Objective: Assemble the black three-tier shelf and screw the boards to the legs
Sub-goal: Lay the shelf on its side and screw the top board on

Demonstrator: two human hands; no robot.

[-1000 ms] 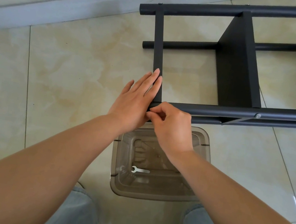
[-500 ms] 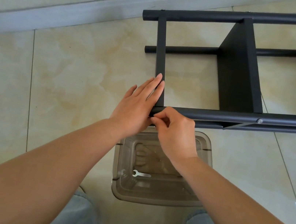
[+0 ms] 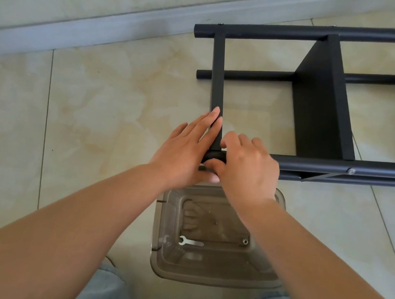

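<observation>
The black shelf lies on its side on the tiled floor. Its end board [image 3: 219, 75] spans from the far leg [image 3: 311, 34] to the near leg [image 3: 342, 167]. A middle board [image 3: 324, 101] stands to the right of the end board. My left hand [image 3: 185, 152] lies flat along the end board's near corner, fingers straight and thumb tucked under the leg end. My right hand [image 3: 247, 167] curls over the near leg right at that joint, hiding it. A silver screw [image 3: 351, 170] shows in the near leg below the middle board.
A translucent brown plastic container [image 3: 198, 275] stands on the floor between my knees, under my wrists. It holds a small flat wrench [image 3: 190, 242] and a small metal fastener [image 3: 245, 241]. A grey skirting board [image 3: 81, 24] runs along the wall beyond.
My right hand has gone from pinching at the joint to curling over the near leg's end. My left hand stays flat on the end board.
</observation>
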